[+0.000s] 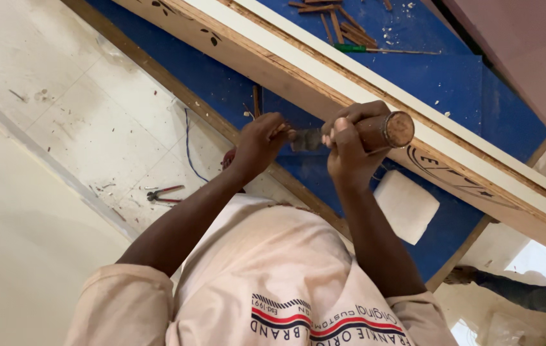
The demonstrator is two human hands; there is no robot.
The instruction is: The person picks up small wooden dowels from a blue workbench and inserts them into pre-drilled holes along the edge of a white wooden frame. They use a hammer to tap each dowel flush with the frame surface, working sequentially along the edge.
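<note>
My left hand (259, 142) grips a chisel whose grey metal blade (306, 139) points right, toward my other hand. My right hand (348, 148) is closed around a round brown wooden mallet (385, 131), its flat end facing the camera. Both hands hover over the near edge of a long wooden plank (298, 77) that runs diagonally across a blue worktable (221, 83). The plank has a white painted strip and dark carved leaf and line patterns (446, 172). The chisel tip is partly hidden between my hands.
A white foam block (406, 206) lies on the blue surface below the plank. Red-handled pliers (161, 193) and a blue wire (188, 147) lie on the tiled floor. A green-handled tool (362, 49) and wood sticks (343, 25) rest beyond the plank. Another person's leg (516, 291) shows at lower right.
</note>
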